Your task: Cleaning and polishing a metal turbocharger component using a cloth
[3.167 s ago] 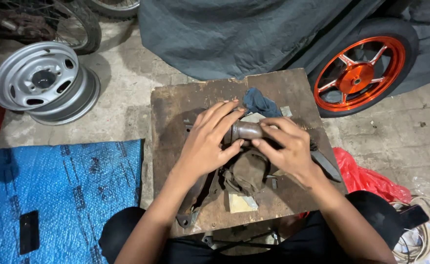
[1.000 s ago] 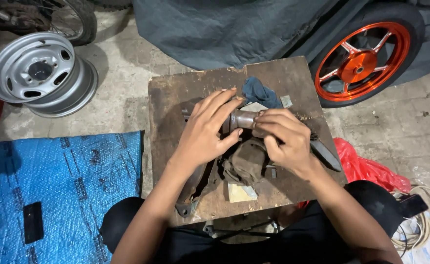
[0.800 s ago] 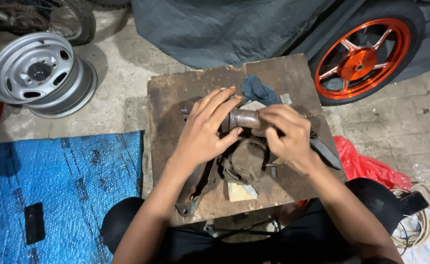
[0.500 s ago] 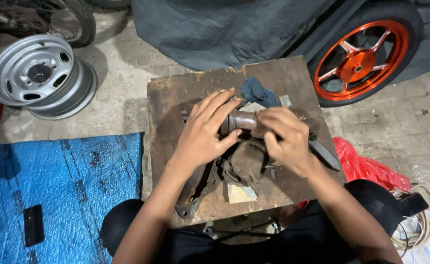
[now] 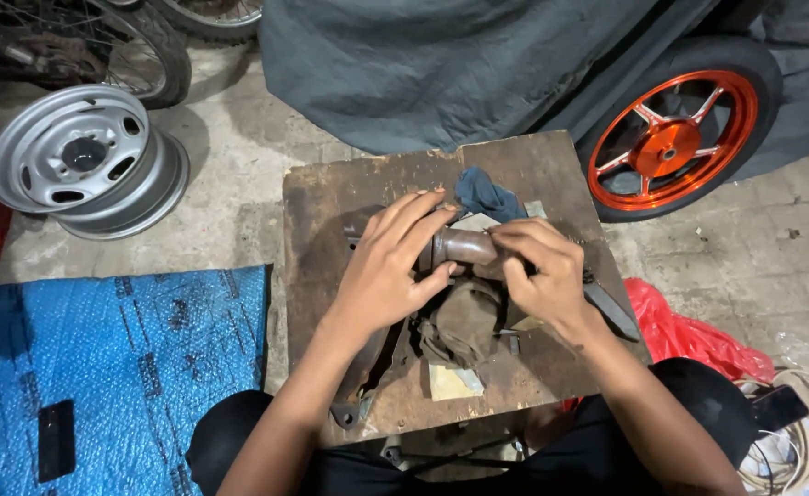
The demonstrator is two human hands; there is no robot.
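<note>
A short brown metal tube (image 5: 464,246) lies across a worn wooden board (image 5: 331,197) in front of me. My left hand (image 5: 390,266) covers its left end, fingers spread over it. Around its right end my right hand (image 5: 537,271) is closed, and what the fingers pinch against the tube is hidden. Under the tube sits a dirty brown rag (image 5: 464,321). A blue cloth (image 5: 482,193) lies just beyond my hands. A dark metal bracket (image 5: 363,372) runs from under my left wrist to the board's near edge.
A silver steel wheel rim (image 5: 83,165) stands on the concrete at left. An orange-spoked motorcycle wheel (image 5: 671,147) and a grey cover (image 5: 441,64) are behind the board. A blue mat (image 5: 110,367) with a dark phone (image 5: 55,439) lies at lower left, a red bag (image 5: 684,335) at right.
My hands stay on the tube with only small shifts of the right fingers. The view has drifted slightly.
</note>
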